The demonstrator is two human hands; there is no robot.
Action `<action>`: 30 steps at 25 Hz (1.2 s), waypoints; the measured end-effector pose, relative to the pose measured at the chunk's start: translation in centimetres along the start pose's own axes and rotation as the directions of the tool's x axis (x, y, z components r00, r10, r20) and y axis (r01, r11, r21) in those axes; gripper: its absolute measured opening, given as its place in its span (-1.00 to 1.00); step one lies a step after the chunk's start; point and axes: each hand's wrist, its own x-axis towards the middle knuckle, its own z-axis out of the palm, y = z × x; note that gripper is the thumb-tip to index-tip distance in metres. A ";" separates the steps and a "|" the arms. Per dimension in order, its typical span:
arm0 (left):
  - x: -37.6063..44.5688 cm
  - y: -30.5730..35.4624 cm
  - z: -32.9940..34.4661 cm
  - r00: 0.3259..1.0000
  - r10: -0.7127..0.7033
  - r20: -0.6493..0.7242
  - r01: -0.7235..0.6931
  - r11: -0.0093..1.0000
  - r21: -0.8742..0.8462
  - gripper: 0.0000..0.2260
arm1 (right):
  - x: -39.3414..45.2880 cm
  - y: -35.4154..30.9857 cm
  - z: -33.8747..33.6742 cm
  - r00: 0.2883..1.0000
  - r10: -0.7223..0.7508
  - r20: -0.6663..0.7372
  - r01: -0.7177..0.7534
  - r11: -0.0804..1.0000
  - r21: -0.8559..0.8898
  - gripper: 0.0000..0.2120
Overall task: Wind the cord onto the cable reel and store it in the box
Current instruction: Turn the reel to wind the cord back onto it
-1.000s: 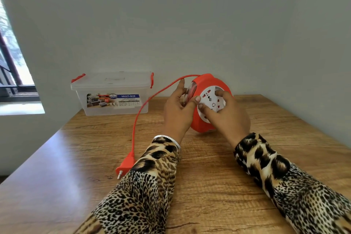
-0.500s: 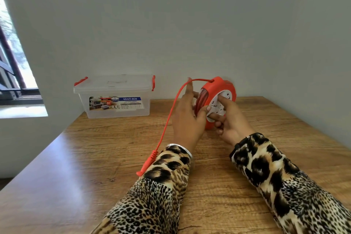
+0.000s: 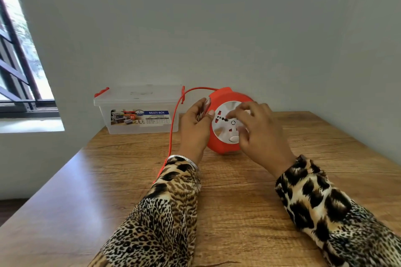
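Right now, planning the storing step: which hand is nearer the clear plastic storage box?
Left hand, gripping the red cable reel's edge beside the box; right hand is across the reel's face, farther.

The right hand [image 3: 258, 130] is blurry, and its fingers cover part of the white face of the reel [image 3: 227, 123]. The left hand [image 3: 195, 128] hides the reel's left edge. The cord [image 3: 173, 121] goes behind the left sleeve [image 3: 173, 191], so its end cannot be seen. The words on the box [image 3: 138, 110] label are too small to read, apart from the big "MULTI-BOX". The window [image 3: 19, 67] is cut off at the left.

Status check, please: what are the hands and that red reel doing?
Left hand gripping reel edge. Right hand on its white face. Cord partly out. Box shut.
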 end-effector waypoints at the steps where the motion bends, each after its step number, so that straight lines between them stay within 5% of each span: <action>1: -0.1 0.1 0.0 1.000 0.005 0.019 -0.005 1.000 0.019 -0.60 | 0.0 0.1 0.1 0.995 -0.062 0.072 0.067 0.996 -0.066 -0.60; 4: -0.1 0.2 0.1 0.998 0.029 0.060 -0.032 0.998 0.062 -0.61 | -0.1 0.4 0.9 0.949 -0.081 0.305 0.147 0.969 -0.198 -0.48; 7: 0.1 0.4 0.0 0.996 0.049 0.080 -0.055 0.995 0.081 -0.62 | -0.3 1.4 1.0 0.927 -0.131 0.350 0.241 0.926 -0.291 -0.39; 19: -0.3 0.5 0.6 0.972 0.116 0.206 -0.148 0.979 0.143 -0.63 | -0.2 3.7 0.5 0.923 -0.323 0.209 0.382 0.840 -0.385 -0.40; 25: -0.9 0.8 1.3 0.968 0.160 0.194 -0.208 0.942 0.263 -0.62 | -0.6 3.6 0.3 0.958 -0.227 0.175 0.283 0.844 -0.455 -0.34; 30: -1.2 0.4 1.9 0.980 0.124 0.158 -0.149 0.977 0.152 -0.71 | -0.8 2.8 0.1 0.986 -0.109 0.122 0.149 0.909 -0.389 -0.40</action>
